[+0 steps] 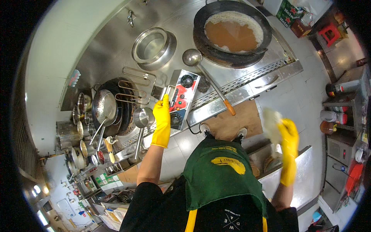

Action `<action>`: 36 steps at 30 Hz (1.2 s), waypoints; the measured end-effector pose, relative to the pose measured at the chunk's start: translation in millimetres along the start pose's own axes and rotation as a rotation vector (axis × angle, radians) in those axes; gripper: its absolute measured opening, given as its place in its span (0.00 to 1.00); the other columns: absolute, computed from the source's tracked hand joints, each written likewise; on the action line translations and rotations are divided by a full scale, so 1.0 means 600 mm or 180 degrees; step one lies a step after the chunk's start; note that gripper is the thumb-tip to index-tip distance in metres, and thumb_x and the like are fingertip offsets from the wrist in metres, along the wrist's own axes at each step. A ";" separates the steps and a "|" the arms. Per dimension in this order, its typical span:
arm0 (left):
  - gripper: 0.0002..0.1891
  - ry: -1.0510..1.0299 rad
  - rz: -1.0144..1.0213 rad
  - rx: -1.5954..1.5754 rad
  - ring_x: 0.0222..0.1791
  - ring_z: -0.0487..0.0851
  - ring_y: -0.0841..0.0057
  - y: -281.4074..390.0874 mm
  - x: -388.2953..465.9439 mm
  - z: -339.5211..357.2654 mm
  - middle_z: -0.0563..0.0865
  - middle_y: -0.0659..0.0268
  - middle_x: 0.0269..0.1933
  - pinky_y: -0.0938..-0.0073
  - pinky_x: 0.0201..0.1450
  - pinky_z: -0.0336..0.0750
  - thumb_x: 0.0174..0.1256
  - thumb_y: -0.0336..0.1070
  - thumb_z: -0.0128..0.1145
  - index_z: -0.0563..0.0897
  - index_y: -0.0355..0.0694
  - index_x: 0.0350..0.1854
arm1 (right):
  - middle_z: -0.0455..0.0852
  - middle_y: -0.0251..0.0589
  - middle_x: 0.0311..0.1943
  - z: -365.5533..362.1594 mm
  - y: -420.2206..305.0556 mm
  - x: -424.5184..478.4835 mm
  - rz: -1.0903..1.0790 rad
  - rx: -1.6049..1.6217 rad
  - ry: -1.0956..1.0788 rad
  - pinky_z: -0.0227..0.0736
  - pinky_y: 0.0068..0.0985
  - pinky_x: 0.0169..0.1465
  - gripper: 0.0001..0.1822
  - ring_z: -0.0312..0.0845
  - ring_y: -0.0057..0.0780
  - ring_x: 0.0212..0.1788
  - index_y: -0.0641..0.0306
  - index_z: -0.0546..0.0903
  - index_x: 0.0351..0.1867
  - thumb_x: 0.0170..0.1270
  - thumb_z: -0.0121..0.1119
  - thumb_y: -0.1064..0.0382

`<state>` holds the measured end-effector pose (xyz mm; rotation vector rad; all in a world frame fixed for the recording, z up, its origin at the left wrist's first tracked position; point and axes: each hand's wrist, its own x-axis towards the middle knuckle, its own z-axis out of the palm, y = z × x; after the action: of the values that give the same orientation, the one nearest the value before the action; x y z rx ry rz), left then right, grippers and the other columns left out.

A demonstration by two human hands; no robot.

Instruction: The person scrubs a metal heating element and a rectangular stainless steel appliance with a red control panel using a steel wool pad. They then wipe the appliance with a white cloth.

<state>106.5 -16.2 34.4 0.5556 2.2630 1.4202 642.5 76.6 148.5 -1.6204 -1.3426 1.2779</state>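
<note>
In my left hand, gloved in yellow rubber, is the metal bracket of an electric fryer's control box. The box has two black knobs and a red panel with small lights; a bent tubular heating element sticks out from its far side. My right hand, in a matching glove, grips a pale cloth off to the right, blurred by motion. Beyond the control box, a long-handled steel ladle rests on the steel range top, its wooden grip overhanging the front edge.
A large wok of brown, foamy liquid stands at the back right. Left of it is a round steel pot. A perforated strainer lies over a dark wok, beside a steel scoop. Shelving with jars lines the right.
</note>
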 end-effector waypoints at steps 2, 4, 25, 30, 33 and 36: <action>0.25 0.0020 0.0018 0.0469 0.29 0.76 0.77 0.031 -0.021 0.005 0.83 0.65 0.26 0.69 0.35 0.72 0.75 0.54 0.67 0.84 0.33 0.29 | 0.90 0.36 0.47 0.208 -0.103 0.010 -0.0162 -0.0365 -0.0347 0.79 0.27 0.55 0.10 0.85 0.27 0.49 0.58 0.85 0.54 0.74 0.67 0.64; 0.25 -0.0118 -0.0048 0.0196 0.29 0.75 0.75 0.050 -0.026 0.009 0.82 0.64 0.26 0.68 0.36 0.72 0.75 0.53 0.67 0.83 0.33 0.29 | 0.89 0.44 0.57 0.411 -0.094 0.047 -0.2199 0.0281 -0.0333 0.78 0.32 0.60 0.10 0.85 0.36 0.56 0.59 0.85 0.51 0.70 0.69 0.69; 0.25 0.0687 0.0912 0.0363 0.28 0.76 0.51 0.107 -0.011 -0.033 0.78 0.50 0.22 0.54 0.49 0.73 0.74 0.42 0.67 0.78 0.30 0.18 | 0.88 0.47 0.36 0.732 -0.181 0.058 -0.2559 -0.0408 -0.0031 0.79 0.48 0.41 0.03 0.85 0.52 0.38 0.56 0.86 0.29 0.61 0.66 0.66; 0.24 0.0908 0.0783 0.0219 0.24 0.72 0.60 0.092 0.001 -0.031 0.76 0.51 0.21 0.57 0.39 0.72 0.74 0.42 0.67 0.79 0.30 0.19 | 0.86 0.40 0.32 0.713 -0.205 0.088 -0.3428 -0.1230 -0.1691 0.76 0.41 0.51 0.05 0.85 0.49 0.44 0.58 0.83 0.31 0.53 0.68 0.67; 0.25 0.0785 0.0297 -0.0075 0.23 0.70 0.69 0.101 0.007 -0.029 0.77 0.58 0.21 0.63 0.31 0.68 0.75 0.46 0.67 0.80 0.30 0.22 | 0.87 0.39 0.27 0.701 -0.202 0.102 -0.5041 -0.0277 -0.2062 0.77 0.42 0.39 0.05 0.86 0.43 0.34 0.54 0.84 0.25 0.53 0.66 0.59; 0.27 0.0792 0.0017 -0.0229 0.24 0.70 0.72 0.090 0.013 -0.049 0.78 0.62 0.21 0.64 0.31 0.67 0.76 0.49 0.67 0.80 0.31 0.22 | 0.88 0.36 0.31 0.664 -0.189 0.113 -0.5184 -0.0847 -0.2550 0.77 0.46 0.42 0.04 0.86 0.43 0.38 0.47 0.85 0.30 0.55 0.63 0.56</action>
<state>90.2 -12.5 93.9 0.3801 2.3873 1.6459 228.0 134.6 115.3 0.3092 -2.4499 0.5807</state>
